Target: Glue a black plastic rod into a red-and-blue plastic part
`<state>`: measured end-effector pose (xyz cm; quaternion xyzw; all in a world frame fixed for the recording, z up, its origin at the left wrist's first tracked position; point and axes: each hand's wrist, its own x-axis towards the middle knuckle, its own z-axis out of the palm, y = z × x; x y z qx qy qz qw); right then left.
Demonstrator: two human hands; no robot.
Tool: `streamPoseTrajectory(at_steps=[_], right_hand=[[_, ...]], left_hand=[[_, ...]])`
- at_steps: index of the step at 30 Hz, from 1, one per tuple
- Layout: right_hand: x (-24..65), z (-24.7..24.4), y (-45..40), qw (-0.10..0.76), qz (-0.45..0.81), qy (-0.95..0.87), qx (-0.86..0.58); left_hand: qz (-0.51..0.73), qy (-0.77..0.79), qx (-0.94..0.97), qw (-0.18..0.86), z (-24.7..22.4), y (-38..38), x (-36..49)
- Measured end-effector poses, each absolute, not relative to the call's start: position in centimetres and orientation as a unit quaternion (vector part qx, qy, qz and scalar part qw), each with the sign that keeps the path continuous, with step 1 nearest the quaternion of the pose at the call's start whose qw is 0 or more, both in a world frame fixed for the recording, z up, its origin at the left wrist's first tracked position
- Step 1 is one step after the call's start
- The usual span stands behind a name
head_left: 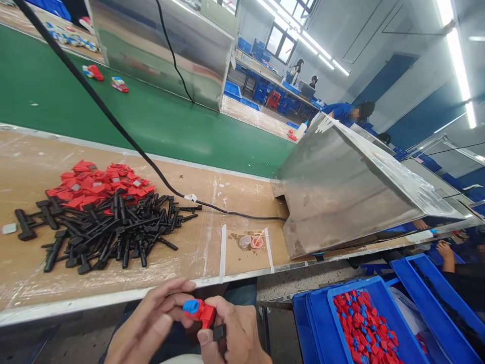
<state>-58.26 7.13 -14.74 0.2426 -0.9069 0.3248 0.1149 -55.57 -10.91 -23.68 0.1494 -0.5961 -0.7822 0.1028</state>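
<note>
A small red plastic toy part with a blue end (pixel 204 314) is pinched between the thumb and fingers of my right hand (pixel 242 328). A short black piece (pixel 219 332) also shows at that hand, against the red part; whether they are joined I cannot tell. My left hand (pixel 149 321) is half cupped beside the blue end, fingers loosely bent and apart, the fingertips at or touching the part. Both hands are in front of the bench edge. Beyond them on the bench lie a heap of black plastic pegs (pixel 121 232) and a heap of red plastic parts (pixel 100 184).
Two small dishes (pixel 252 242) stand between tape strips. A black cable (pixel 242 216) crosses the bench to a metal box-like shield (pixel 341 187). Behind runs a green belt (pixel 159 129) with toy pieces. A blue crate (pixel 333 298) of red-blue parts is at right, near another person's hand (pixel 446 253).
</note>
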Motion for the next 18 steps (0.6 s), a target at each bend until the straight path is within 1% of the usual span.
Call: streamPoseTrajectory(at_steps=[2,3,4,5,8,10,13,15,18], right_hand=[[-59.8,-14.2,8.3,0.122,0.298,-0.878,0.354],[-60.5,-14.0,8.8,0.116,0.288,-0.865,0.394],[-61.1,-13.7,9.1,0.114,0.276,-0.855,0.425],[-61.6,-13.4,9.3,0.111,0.261,-0.848,0.448],[-62.2,-12.5,9.6,0.098,0.215,-0.839,0.49],[-62.3,-11.9,9.6,0.06,0.191,-0.84,0.505],[-62.4,-11.2,9.4,0.007,0.164,-0.843,0.512],[-62.4,-11.2,9.3,-0.01,0.163,-0.844,0.51],[-62.0,-12.0,9.6,-0.024,0.221,-0.85,0.477]], left_hand=[[-0.845,-0.515,0.133,-0.048,-22.6,-11.6,-56.1],[-0.853,-0.499,0.115,-0.097,-22.0,-11.9,-56.2],[-0.849,-0.505,0.106,-0.117,-21.5,-12.1,-56.1],[-0.838,-0.523,0.111,-0.114,-20.9,-12.2,-55.9],[-0.791,-0.597,0.11,-0.072,-19.1,-12.4,-55.5],[-0.74,-0.672,0.02,-0.027,-18.1,-12.7,-55.7],[-0.6,-0.778,-0.137,0.129,-17.6,-13.4,-56.3],[-0.526,-0.807,-0.186,0.192,-18.0,-13.8,-56.4],[-0.489,-0.83,-0.19,0.191,-18.9,-14.0,-56.0]])
